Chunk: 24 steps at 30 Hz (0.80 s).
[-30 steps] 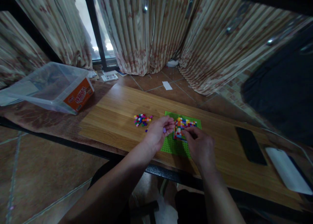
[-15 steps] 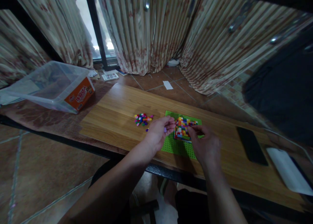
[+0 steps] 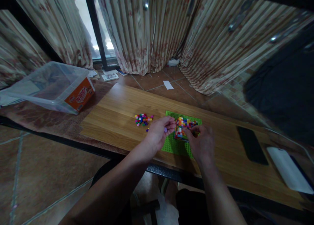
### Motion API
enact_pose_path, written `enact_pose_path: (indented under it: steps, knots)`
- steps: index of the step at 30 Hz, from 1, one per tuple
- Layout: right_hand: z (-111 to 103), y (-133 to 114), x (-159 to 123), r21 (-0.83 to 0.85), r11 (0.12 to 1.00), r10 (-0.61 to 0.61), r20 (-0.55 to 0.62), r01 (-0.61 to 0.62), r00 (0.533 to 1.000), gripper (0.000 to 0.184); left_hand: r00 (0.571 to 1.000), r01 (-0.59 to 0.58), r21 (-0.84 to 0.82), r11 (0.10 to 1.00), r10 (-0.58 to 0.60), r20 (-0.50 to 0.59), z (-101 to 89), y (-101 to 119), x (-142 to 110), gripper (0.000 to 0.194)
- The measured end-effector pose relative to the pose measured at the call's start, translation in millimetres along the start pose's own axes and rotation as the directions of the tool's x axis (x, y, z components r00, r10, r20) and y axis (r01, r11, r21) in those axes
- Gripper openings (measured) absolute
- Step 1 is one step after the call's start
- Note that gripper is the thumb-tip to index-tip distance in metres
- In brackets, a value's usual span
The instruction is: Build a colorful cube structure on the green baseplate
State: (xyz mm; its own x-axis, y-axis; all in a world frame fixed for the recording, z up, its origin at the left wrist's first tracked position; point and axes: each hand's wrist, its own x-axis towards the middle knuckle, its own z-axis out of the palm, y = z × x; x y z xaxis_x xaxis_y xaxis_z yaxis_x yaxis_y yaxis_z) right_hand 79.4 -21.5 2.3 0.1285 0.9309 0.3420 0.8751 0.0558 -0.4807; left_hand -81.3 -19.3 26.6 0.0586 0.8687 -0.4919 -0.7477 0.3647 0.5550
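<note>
A block structure of many-coloured toy bricks (image 3: 181,129) stands on a green studded baseplate (image 3: 173,147). My left hand (image 3: 159,130) is at its left side, palm turned up and fingers curled, with a small purple brick (image 3: 165,129) in it. My right hand (image 3: 201,139) reaches over the right part of the structure, thumb and fingertips pinched together at its top. What lies between those fingertips is too small to make out. Left of my left hand is a pile of loose coloured bricks (image 3: 142,119) on the wooden board.
A clear plastic bin (image 3: 55,100) with an orange label stands at the left. On the right of the wooden board (image 3: 115,110) lie a black phone-like slab (image 3: 252,145) and a white flat object (image 3: 288,169). Curtains (image 3: 132,32) hang beyond the board.
My right hand moved right across the structure, then back left onto it, still pinched. My left hand has stayed in place with the purple brick.
</note>
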Motion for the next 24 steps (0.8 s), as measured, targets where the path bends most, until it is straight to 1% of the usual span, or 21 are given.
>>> enact_pose_path:
  steps: [4, 6, 8, 11, 12, 14, 17, 21, 24]
  knots:
    - [1, 2, 0, 0.039, 0.999, 0.017, -0.012, -0.017, 1.000, 0.039, 1.000, 0.012, -0.003, 1.000, -0.012, 0.015, 1.9, 1, -3, 0.021]
    - [-1, 3, 0, 0.061, 0.998, 0.005, -0.029, -0.004, 1.000, 0.038, 0.999, 0.015, 0.000, 1.000, -0.015, 0.029, 3.3, 2, -5, 0.024]
    - [-5, 0, -1, 0.088, 0.995, -0.046, -0.076, 0.053, 0.996, 0.035, 0.998, 0.019, 0.002, 1.000, -0.020, 0.052, 4.6, 3, -8, 0.029]
    - [-12, -12, -6, 0.173, 0.968, -0.154, -0.147, 0.179, 0.977, 0.029, 0.994, 0.036, -0.007, 0.999, -0.035, 0.107, 6.1, 4, -11, 0.035]
    - [-14, -17, -8, 0.215, 0.952, -0.191, -0.141, 0.218, 0.971, 0.027, 0.991, 0.035, -0.014, 0.999, -0.033, 0.127, 6.4, 4, -12, 0.037]
    - [-15, -28, -12, 0.287, 0.920, -0.252, -0.085, 0.265, 0.964, 0.024, 0.986, 0.017, -0.024, 1.000, -0.013, 0.165, 6.7, 3, -13, 0.038]
    - [-11, -38, -17, 0.291, 0.913, -0.300, -0.002, 0.287, 0.954, 0.024, 0.976, -0.025, -0.026, 0.999, 0.030, 0.217, 6.9, 2, -14, 0.039]
    - [-6, -41, -20, 0.249, 0.922, -0.305, -0.003, 0.296, 0.952, 0.025, 0.965, -0.035, -0.049, 0.998, 0.047, 0.257, 7.9, 1, -15, 0.039]
    - [-5, -44, -23, 0.297, 0.905, -0.315, -0.016, 0.305, 0.949, 0.022, 0.963, -0.035, -0.076, 0.996, 0.054, 0.263, 9.3, 1, -16, 0.037]
